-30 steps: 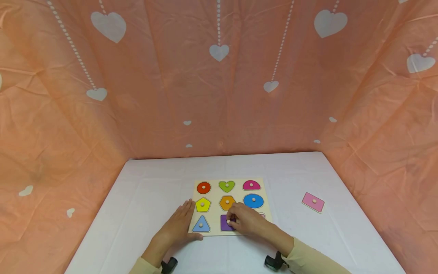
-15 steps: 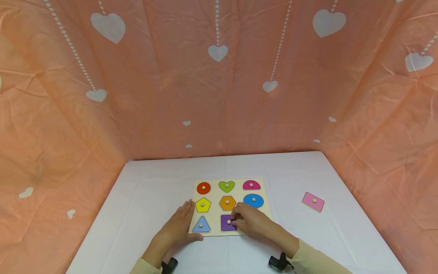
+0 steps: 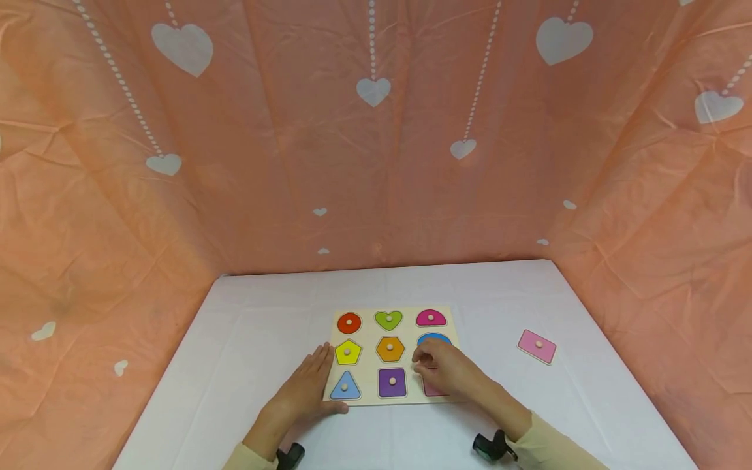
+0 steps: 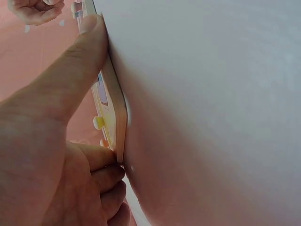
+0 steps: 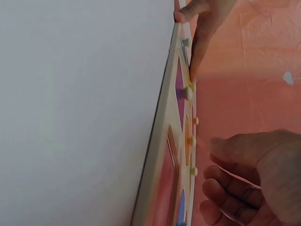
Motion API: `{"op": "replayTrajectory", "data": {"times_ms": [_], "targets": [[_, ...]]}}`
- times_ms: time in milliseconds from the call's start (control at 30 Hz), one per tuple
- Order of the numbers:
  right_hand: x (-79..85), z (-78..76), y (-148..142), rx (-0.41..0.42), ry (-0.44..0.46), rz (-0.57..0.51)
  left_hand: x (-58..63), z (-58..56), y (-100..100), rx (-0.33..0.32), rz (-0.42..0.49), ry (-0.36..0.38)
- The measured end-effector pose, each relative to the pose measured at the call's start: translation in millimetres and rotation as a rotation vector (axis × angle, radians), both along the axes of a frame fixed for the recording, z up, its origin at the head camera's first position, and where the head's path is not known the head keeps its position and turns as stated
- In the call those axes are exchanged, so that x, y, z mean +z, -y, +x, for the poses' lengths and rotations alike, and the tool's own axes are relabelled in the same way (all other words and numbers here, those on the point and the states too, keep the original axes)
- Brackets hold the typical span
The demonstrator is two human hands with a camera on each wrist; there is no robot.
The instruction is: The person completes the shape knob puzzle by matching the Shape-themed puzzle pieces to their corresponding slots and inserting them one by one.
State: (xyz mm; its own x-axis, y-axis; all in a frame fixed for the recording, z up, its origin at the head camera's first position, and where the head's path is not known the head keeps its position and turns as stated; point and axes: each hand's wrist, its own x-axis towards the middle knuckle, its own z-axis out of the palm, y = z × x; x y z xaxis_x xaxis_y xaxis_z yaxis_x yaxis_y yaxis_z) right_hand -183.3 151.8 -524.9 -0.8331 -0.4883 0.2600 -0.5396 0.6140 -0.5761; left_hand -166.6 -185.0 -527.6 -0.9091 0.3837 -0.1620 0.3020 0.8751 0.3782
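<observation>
A pale wooden knob puzzle board point(image 3: 369, 365) lies on the white table, with coloured shapes in its recesses. My left hand point(image 3: 305, 385) braces its left side, fingers straight along that edge and the thumb point(image 4: 91, 33) at the front edge. My right hand point(image 3: 449, 371) hovers over the board's right part, fingers loosely bent and holding nothing. The purple square point(image 3: 385, 390) sits flat in the front row's middle recess. Beside it, a pink recess point(image 5: 162, 188) has no piece in it. My right hand partly covers that recess and the blue oval point(image 3: 433, 337).
A pink rectangle piece point(image 3: 543, 350) with a knob lies on the white table point(image 3: 264, 313), right of the board. A peach cloth point(image 3: 376, 196) with white hearts hangs behind and on both sides.
My right hand has let go of the purple square's knob and shifted right, uncovering the square. My left hand has stayed at the board's left edge.
</observation>
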Motion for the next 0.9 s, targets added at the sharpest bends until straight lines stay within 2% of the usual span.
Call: {"op": "replayTrajectory", "data": {"times_ms": [367,533,900], "targets": [[3.4,-2.6,-22,-0.085,0.013,-0.038,-2.2,0.1,0,-0.006,-0.005,-0.022],[3.9,-2.4,-33,-0.15,0.042,-0.049,-1.9,0.5,0,-0.006,-0.006,-0.021],[4.2,-5.5,-63,-0.263,-0.012,-0.031,-3.9,0.8,1,0.002,0.015,-0.005]]}}
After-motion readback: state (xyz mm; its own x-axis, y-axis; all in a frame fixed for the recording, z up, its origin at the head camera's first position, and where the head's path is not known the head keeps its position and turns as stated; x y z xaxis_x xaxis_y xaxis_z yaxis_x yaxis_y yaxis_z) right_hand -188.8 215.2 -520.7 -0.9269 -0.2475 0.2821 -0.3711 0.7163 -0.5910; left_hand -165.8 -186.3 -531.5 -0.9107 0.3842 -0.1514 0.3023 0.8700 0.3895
